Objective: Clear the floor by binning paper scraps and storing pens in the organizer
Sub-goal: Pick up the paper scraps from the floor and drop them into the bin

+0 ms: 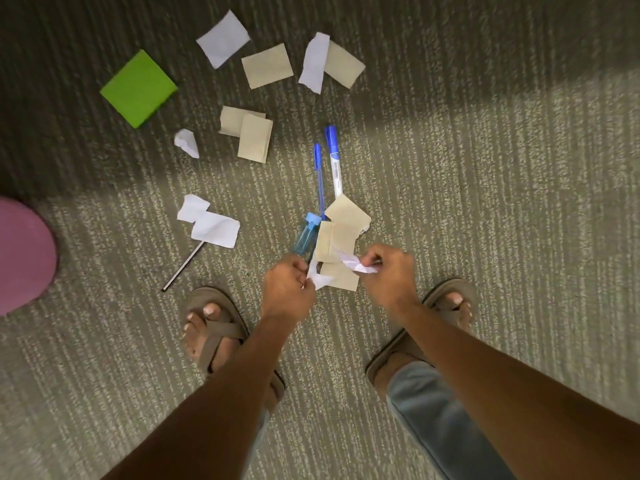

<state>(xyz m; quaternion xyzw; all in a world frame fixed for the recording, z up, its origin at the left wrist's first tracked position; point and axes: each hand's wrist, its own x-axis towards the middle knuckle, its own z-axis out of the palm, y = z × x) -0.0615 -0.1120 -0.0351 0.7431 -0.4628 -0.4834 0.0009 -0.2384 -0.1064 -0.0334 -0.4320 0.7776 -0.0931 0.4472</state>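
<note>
At the far left edge a round pink container (24, 254) stands on the carpet (485, 202), likely the bin; only part of its side shows, so what it holds cannot be told, and no organizer is in sight. Moving right, a green pad (138, 88) lies flat, then white scraps (207, 221) with a thin dark pen (181, 266) poking out beneath them, and beige scraps (251, 135) further up. In the middle, a slim blue pen (318, 178) and a white marker (334, 161) lie side by side, running under a beige heap (341, 230) beside a pale blue capped tube (306, 237). Just below that heap the left hand (287, 285) is pinched closed on a white paper scrap (320, 278), and the right hand (388, 268) is pinched closed on a second white scrap (360, 266), both just above the floor. To do this well, I'd gather several scraps into each fist before heading left to the bin, lifting paper clear of the pens so none gets binned.
</note>
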